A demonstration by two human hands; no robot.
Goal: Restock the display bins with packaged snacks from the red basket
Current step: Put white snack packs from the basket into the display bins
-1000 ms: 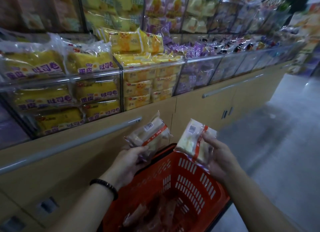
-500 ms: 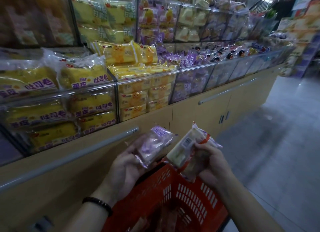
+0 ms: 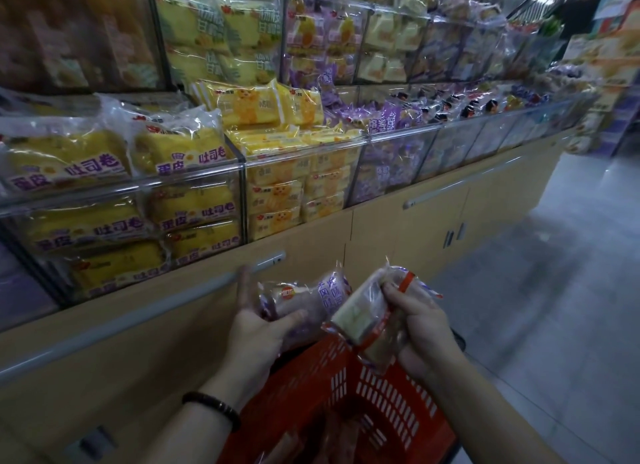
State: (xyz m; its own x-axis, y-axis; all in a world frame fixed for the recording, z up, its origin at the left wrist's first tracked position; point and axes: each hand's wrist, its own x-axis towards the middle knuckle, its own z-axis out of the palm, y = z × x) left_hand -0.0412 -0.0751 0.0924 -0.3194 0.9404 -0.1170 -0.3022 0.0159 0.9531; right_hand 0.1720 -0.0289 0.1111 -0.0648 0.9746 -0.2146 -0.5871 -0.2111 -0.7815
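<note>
While red basket (image 3: 384,392) holds more, I see left hand (image 3: 256,337) gripping purple pack (image 3: 313,299), right hand (image 3: 424,321) clutching red-striped pack (image 3: 362,313); neither binned.

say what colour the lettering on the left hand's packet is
Purple, on the packet; head view.

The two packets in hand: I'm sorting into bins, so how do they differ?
The purple-printed packet in the left hand has purple lettering; the orange-banded packet in the right hand has an orange stripe. The purple-printed packet lies about level; the orange-banded packet tilts steeply. Both are clear wraps above the red basket.
</note>
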